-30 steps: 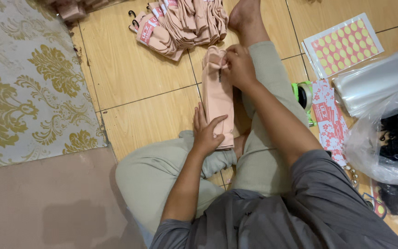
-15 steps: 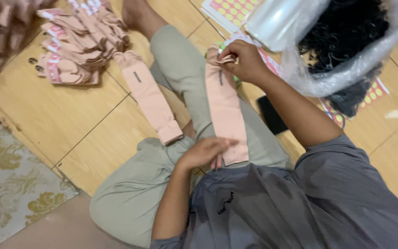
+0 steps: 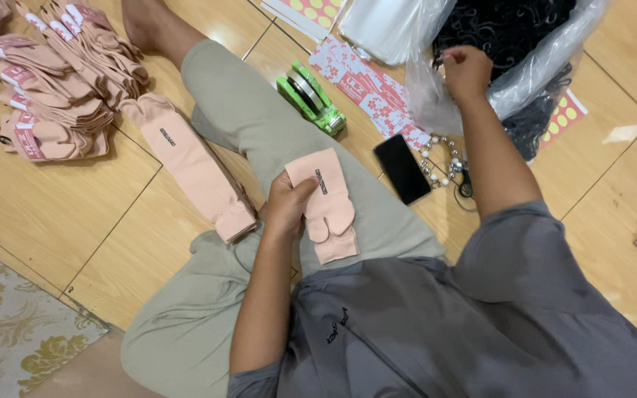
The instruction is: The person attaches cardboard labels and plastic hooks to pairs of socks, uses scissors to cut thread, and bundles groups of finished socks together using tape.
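Two hands that half a second ago worked one sock together now work apart. The left hand (image 3: 287, 204) stays on the thigh and is closed around a folded peach-pink split-toe sock (image 3: 326, 203), thumb on top, fingers beneath; the sock lies doubled over on the pale green trouser leg (image 3: 259, 125), its two-lobed toe end pointing toward the body. Before, that sock was stretched out long, with the right hand pinching its far end. The right hand (image 3: 467, 72) has let go and reached out to the clear plastic bag of small black items (image 3: 525, 44) on the floor, fingers curled at the bag's mouth; whether they already pinch something there I cannot tell, since the fingertips are turned away.

Judging by this, the folding of this sock looks finished and the right hand seems to be fetching something from the bag.

A second long peach-pink sock (image 3: 193, 166) lies flat on the wooden floor (image 3: 60, 214) beside the knee, and a pile of folded peach-pink socks with paper bands (image 3: 53, 88) sits further left. Between the leg and the bag lie a green tape dispenser (image 3: 310, 96), a black phone (image 3: 402, 168) and red-and-white patterned paper slips (image 3: 377, 88).
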